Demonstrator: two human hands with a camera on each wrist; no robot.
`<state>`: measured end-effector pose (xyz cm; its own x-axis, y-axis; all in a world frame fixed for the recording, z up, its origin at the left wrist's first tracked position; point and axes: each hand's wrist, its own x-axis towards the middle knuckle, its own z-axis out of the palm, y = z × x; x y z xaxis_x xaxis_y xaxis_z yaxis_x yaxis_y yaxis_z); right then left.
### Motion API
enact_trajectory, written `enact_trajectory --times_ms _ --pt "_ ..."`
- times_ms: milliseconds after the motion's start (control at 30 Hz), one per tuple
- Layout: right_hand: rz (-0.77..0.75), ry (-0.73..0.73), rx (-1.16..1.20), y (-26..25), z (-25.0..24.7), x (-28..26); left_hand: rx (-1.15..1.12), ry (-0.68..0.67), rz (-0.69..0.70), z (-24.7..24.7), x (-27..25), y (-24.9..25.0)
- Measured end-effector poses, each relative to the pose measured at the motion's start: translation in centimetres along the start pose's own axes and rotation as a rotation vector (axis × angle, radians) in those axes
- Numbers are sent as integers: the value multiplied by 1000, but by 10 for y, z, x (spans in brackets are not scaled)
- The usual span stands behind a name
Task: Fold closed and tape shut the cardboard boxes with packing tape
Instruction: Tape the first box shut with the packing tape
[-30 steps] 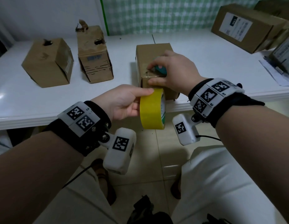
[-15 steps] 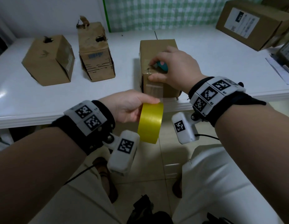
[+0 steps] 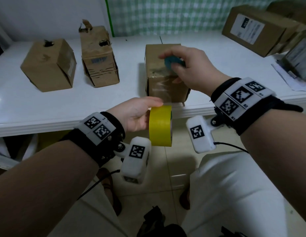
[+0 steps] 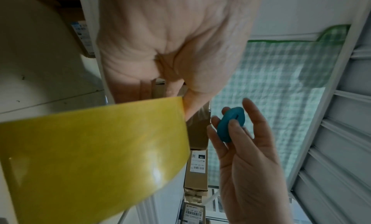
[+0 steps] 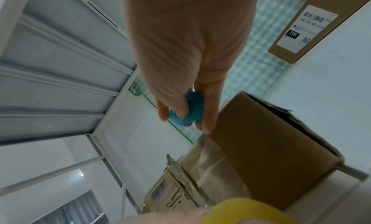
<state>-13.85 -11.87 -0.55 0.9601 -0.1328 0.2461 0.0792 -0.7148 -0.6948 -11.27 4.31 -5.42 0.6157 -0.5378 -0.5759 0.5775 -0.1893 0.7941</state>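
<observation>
Gripping yellow tape roll (image 3: 160,126) in left hand (image 3: 135,115) below table edge (image 3: 46,124), clear strip stretched up to box (image 3: 166,82) straight ahead; pinching small teal cutter (image 3: 172,62) in right hand (image 3: 191,71) above box, nearer the strip

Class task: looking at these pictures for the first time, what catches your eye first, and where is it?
The yellow tape roll stands out, gripped by the left hand just off the white table's near edge. Behind it, a clear tape strip runs down the middle cardboard box. Above that box the right hand holds a small teal cutter.
</observation>
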Motion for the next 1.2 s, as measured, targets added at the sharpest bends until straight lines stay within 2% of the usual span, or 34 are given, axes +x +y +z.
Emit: enact_trajectory --times_ms 133,267,500,667,1200 --pt "32 -92 32 -8 -8 -5 43 9 -1 4 0 1" --pt "74 -188 -216 -13 -8 -6 108 50 13 5 -1 4" --pt "-35 -155 -533 -16 1 -2 111 45 78 4 -1 10" --pt "-72 -138 -566 -17 7 1 101 102 102 4 4 11" --pt "-132 -214 -743 -28 21 1 74 87 157 3 12 10"
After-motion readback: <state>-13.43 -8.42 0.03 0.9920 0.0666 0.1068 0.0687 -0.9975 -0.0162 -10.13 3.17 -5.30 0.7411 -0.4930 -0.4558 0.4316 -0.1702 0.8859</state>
